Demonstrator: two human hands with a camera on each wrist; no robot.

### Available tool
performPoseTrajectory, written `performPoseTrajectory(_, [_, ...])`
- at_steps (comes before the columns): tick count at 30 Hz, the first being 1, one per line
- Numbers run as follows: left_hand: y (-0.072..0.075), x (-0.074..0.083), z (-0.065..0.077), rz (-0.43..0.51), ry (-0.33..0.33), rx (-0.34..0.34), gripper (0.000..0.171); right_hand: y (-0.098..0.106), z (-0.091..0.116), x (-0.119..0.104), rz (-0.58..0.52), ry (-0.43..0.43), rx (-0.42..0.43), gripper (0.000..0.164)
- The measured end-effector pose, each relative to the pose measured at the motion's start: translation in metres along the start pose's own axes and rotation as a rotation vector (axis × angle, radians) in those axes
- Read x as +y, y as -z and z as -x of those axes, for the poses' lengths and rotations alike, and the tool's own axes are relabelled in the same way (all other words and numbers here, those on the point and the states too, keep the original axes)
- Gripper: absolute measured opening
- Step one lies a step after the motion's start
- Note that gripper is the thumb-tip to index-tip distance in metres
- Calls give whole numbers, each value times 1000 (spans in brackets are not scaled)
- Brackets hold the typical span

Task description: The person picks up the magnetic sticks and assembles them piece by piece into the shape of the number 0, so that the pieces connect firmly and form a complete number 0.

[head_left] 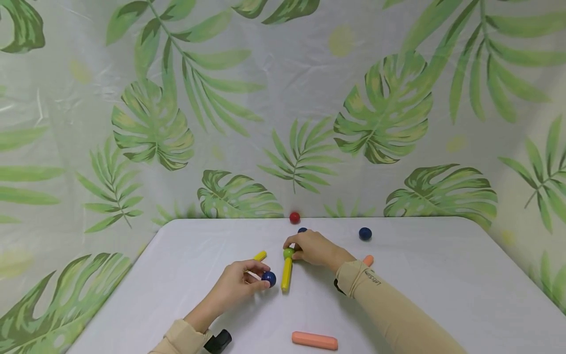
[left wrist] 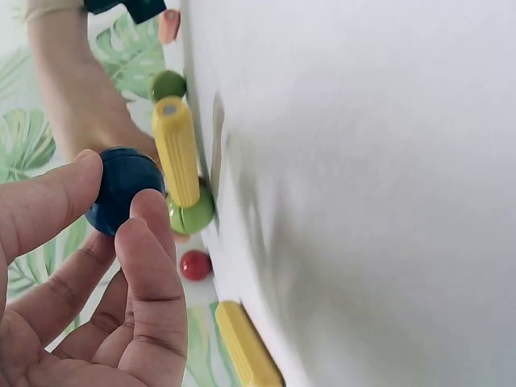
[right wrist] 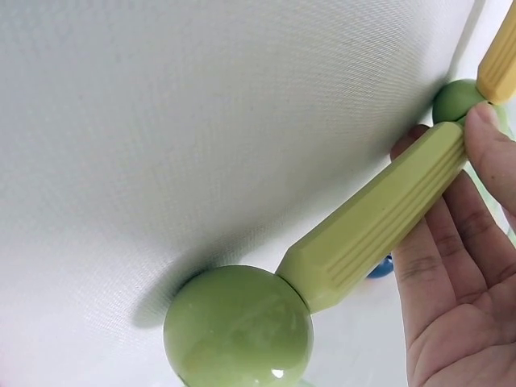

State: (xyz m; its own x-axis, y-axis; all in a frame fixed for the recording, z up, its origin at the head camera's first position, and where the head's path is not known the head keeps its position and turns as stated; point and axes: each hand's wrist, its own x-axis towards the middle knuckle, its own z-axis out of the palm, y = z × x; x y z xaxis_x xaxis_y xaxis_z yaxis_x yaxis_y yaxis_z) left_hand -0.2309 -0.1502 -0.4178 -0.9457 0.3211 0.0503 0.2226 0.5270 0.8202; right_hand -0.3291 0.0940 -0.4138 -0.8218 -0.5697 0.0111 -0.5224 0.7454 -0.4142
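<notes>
My left hand (head_left: 239, 285) pinches a blue ball (head_left: 268, 279) between thumb and fingertips. It is just left of a yellow grooved rod (head_left: 286, 275) whose far end meets a light green ball (head_left: 289, 252). My right hand (head_left: 316, 250) holds that green ball between thumb and fingers. A green rod (right wrist: 375, 218) runs from the held ball to a second green ball (right wrist: 238, 326) in the right wrist view; the hand and forearm hide these in the head view. In the left wrist view, the yellow rod's hollow near end (left wrist: 170, 110) shows a small grey spot.
At the far edge lies a red ball (head_left: 295, 218). One blue ball (head_left: 302, 229) is partly behind my right hand, another (head_left: 365, 233) farther right. A second yellow rod (head_left: 261, 255) is beyond my left hand. Orange rods lie in front (head_left: 315, 340) and beside the right sleeve (head_left: 368, 260).
</notes>
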Motion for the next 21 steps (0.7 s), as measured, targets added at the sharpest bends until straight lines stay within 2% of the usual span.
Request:
performPoseTrajectory(8, [-13, 2, 11, 70, -7, -73, 25, 1, 0, 0, 15, 3, 12, 28])
performPoseTrajectory(12, [-17, 1, 13, 74, 0, -100, 24, 1, 1, 0, 18, 15, 18, 28])
performPoseTrajectory(21, [-25, -1, 15, 82, 1, -112, 24, -1, 1, 1, 29, 20, 20, 27])
